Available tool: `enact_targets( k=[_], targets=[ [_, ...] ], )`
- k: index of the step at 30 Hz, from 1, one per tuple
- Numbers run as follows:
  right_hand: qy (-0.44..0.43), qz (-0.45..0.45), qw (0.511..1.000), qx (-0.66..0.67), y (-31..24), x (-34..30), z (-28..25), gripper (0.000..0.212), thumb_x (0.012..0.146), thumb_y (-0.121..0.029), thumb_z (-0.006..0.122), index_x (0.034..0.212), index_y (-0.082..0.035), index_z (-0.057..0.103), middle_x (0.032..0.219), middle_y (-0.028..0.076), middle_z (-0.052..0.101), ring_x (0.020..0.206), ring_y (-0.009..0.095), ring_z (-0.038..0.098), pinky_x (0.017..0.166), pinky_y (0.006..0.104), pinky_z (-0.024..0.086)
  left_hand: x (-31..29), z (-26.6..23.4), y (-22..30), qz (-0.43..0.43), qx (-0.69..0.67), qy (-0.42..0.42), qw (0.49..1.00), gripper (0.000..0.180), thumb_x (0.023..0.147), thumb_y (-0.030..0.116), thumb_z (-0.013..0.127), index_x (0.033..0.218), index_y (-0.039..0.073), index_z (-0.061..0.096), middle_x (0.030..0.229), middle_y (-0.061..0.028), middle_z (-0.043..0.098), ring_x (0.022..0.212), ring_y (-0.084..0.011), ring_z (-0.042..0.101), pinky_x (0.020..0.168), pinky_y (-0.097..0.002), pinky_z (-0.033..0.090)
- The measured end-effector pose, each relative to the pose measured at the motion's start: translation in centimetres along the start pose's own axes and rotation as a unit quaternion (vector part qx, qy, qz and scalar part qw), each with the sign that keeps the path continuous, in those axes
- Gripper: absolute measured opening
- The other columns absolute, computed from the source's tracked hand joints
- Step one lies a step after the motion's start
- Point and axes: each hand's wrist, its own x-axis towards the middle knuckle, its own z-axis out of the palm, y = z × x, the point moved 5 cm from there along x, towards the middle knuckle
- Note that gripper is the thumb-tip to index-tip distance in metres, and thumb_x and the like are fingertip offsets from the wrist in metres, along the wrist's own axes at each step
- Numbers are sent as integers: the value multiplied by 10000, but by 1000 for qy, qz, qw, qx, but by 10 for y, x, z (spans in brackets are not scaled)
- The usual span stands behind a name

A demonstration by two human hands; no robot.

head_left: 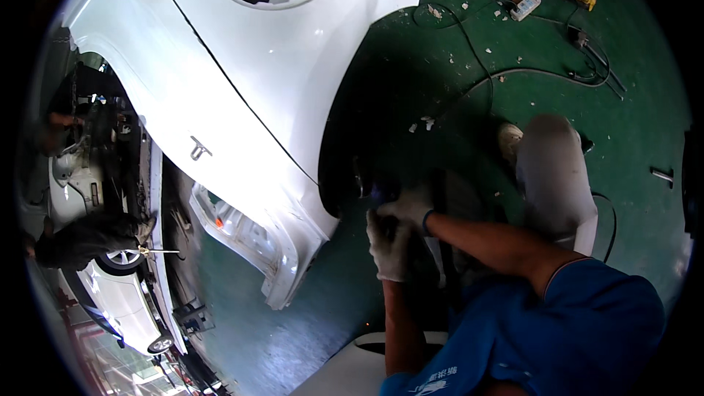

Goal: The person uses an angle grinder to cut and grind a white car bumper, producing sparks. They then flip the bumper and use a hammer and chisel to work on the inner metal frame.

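My left hand point(389, 249), in a whitish work glove, is closed and raised in front of my body. Just above and right of it, my right hand point(412, 207), also gloved, is closed, its fingers close to the left one. Both seem to grip a dark tool point(381, 192) with a faint bluish glow; deep shadow hides its kind. Left of the hands ends the lower corner of a large white car body panel point(286, 66) with a round recess at the top. A small metal clamp-like piece point(199, 149) sits on its surface.
Black cables point(528, 70) snake over the green floor point(455, 51) among scraps. A white power strip point(526, 6) and a yellow-black tool point(587, 0) lie far right. My grey-clad leg point(554, 169) is beside the hands. At left, another person's dark-clad leg point(95, 238) shows near a white car point(121, 301).
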Motion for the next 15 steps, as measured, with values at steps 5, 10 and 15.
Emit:
enact_targets(
  k=[5,10,15],
  targets=[
    [40,74,975,208,-12,12,-38,535,749,-368,843,1066,55,767,1037,203,770,944,291,743,850,382,568,-11,13,85,138,254,-118,950,814,821,200,822,1558,144,482,1608,-235,389,1429,-415,502,1126,-450,506],
    [80,92,984,129,-16,26,-65,524,749,-368,855,1057,45,762,1041,193,763,970,288,728,872,365,550,-5,30,115,185,402,-172,880,569,909,185,675,1468,187,571,1598,-200,435,1383,-430,538,1058,-476,551],
    [60,59,992,98,-7,35,-79,594,777,-453,840,1150,1,755,1131,198,758,1056,305,719,947,384,537,-2,52,126,219,513,-196,807,491,957,167,631,1438,131,538,1553,-166,476,1210,-423,649,915,-500,614]
  ],
)
